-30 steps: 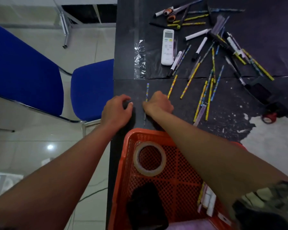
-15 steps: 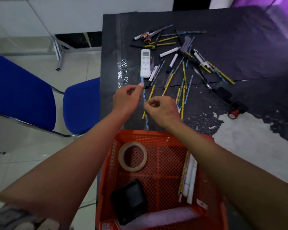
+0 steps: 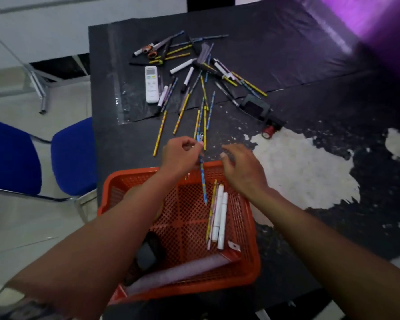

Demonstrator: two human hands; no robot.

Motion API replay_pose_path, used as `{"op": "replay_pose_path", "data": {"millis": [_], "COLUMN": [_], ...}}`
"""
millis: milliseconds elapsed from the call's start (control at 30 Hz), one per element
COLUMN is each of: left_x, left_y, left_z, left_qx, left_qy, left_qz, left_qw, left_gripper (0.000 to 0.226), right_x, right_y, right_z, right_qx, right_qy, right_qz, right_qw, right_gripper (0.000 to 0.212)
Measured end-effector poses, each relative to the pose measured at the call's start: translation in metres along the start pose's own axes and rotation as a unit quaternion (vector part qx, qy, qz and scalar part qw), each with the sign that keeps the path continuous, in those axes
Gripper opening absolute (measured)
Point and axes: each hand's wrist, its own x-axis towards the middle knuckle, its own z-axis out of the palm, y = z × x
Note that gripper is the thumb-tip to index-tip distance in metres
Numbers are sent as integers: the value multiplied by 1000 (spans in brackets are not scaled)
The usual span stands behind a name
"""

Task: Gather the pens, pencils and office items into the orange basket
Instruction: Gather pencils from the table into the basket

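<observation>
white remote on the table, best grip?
Take the remote across its narrow width near the middle, coming from above. It lies flat, long axis pointing away from the basket; its left side is clear, while pens lie close along its right edge.

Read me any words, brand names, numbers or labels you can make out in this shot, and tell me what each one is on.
No text can be read.
White remote control: a brand line and button labels, too small and blurred to read.
White markers in the orange basket: any print too blurred.
Patterned pencil in the left hand: only a pattern, no letters.
</observation>
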Motion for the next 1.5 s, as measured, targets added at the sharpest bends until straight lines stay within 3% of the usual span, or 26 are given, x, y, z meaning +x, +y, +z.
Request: {"op": "replay_pose_path", "data": {"millis": [133, 333, 500, 667, 767, 1067, 1267, 1500], "left_x": [-23, -39, -38, -19, 1, 64, 90, 100], "left_y": [-24, -47, -35, -9, 1, -14, -25, -19], "left_z": [18, 15, 6, -4, -9, -9, -1, 7], "left_qx": [80, 224, 318, 302, 291, 279, 283, 257], "left_qy": [-24, -41, 6, 95, 121, 81, 75, 71], "left_qz": [-1, -6, 42, 112, 107, 40, 15, -1], "left_qw": [997, 974, 947, 942, 943, 956, 956, 964], "left_gripper": [22, 28, 30, 33, 28, 15, 16, 19], "right_x": [-14, -16, -4, 25, 48, 109, 126, 126], "right_y": [17, 14, 8, -6, -13, -17, -16, -14], "right_z": [5, 6, 6, 8, 18, 49, 61, 55], "right_qx": [25, 57, 24, -11, -21, -68, -101, -32], "right_qy": [-68, -83, -82, -84, -84, -117, -139, -121], "right_qz": [41, 48, 40, 67, 121, 197, 194, 244], "right_qw": [997, 994, 996, 994, 989, 971, 966, 962], "right_gripper": [42, 44, 38, 31, 28, 44, 34, 42]}}
